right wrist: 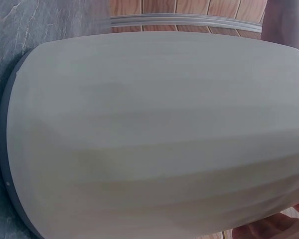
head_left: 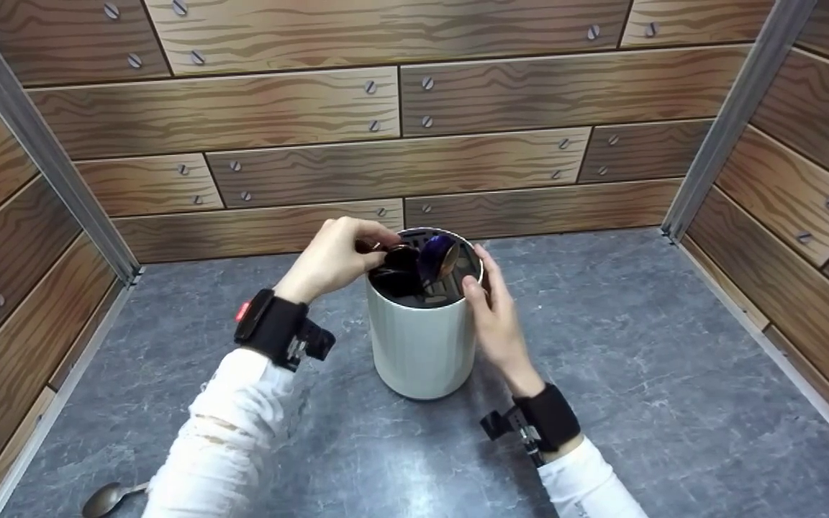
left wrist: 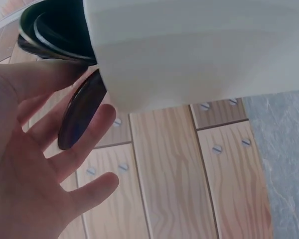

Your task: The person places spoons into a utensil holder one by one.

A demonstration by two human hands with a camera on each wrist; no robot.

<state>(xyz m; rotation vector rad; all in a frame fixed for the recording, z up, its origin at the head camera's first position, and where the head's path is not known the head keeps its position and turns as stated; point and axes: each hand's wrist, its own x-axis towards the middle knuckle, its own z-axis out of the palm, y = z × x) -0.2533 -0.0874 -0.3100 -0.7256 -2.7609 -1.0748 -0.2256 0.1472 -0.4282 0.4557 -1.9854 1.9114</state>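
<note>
The canister has a smooth, matt off-white wall with a faint satin sheen; its rim is bright polished metal and its interior is dark. The spoon bowls standing in it are glossy, mirror-like metal with a dark bluish tint. A further spoon, near the front left corner of the counter, is dull polished metal. The counter looks like grey stone, veined and matt to semi-matt. The surrounding walls carry a printed wood-plank pattern with screw heads, smooth in finish. The corner posts are brushed metal. The sleeves are white ribbed cloth; the wrist straps are matt black fabric.
</note>
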